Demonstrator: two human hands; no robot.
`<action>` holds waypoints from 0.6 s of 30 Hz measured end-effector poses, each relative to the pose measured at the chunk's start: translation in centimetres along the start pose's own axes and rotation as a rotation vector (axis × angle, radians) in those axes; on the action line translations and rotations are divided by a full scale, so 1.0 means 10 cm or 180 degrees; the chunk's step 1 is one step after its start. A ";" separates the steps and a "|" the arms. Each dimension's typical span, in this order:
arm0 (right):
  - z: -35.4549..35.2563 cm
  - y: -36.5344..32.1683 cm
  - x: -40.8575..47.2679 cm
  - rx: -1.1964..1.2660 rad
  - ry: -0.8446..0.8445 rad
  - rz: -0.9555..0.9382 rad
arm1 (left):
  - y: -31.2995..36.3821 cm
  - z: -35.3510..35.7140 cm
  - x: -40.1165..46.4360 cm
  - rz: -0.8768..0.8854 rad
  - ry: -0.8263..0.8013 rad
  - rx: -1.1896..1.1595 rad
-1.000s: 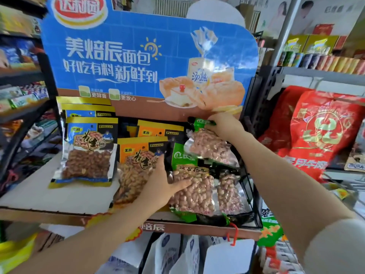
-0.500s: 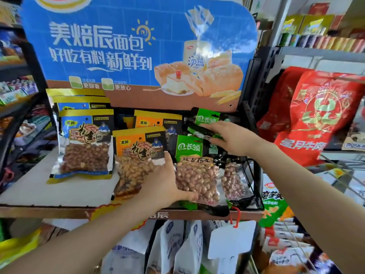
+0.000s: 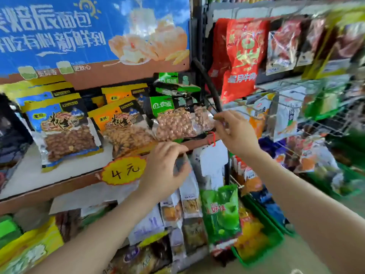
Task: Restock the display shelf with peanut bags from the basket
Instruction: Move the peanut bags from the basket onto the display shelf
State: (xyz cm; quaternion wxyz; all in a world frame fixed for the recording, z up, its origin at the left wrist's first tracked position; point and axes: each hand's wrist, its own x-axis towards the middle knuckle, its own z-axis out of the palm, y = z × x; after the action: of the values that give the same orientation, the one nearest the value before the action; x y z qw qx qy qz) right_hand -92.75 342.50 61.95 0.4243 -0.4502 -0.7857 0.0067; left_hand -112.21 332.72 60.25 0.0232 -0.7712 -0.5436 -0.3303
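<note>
Peanut bags stand in rows on the display shelf (image 3: 29,175): blue-and-yellow bags (image 3: 67,131) on the left, orange bags (image 3: 126,125) in the middle, green-topped bags (image 3: 173,119) on the right. My left hand (image 3: 164,169) hovers in front of the shelf edge below the green-topped bags, fingers loosely curled and holding nothing. My right hand (image 3: 235,131) hangs just right of those bags, also relaxed and holding nothing. A green basket (image 3: 262,244) with snack packs sits low on the right. The view is blurred.
A blue bread poster (image 3: 94,36) backs the shelf. A yellow price tag (image 3: 124,171) hangs on its front edge. Wire racks with hanging snack packs (image 3: 286,119) and red bags (image 3: 245,54) fill the right. More packs hang below the shelf (image 3: 221,214).
Both hands have let go of the green-topped peanut bags and drawn back from the shelf. The view has swung down and to the right.
</note>
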 end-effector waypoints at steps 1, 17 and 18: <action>-0.07 0.05 -0.27 -0.0065 0.0011 0.0174 | 0.10 0.09 -0.12 0.0071 -0.0184 -0.0122; -1.48 1.92 -4.51 -0.1005 -0.1902 0.3823 | 1.94 3.21 -1.18 0.1131 -0.4111 0.0851; -1.55 2.09 -4.71 -0.0957 -0.1920 0.4009 | 2.09 3.45 -1.20 0.1138 -0.4215 0.0898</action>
State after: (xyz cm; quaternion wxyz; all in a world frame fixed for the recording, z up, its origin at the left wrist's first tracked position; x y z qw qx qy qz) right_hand -56.61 315.53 32.56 0.0374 -0.8506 -0.4519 0.2663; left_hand -79.89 327.91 33.64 -0.1591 -0.8775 -0.3458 0.2917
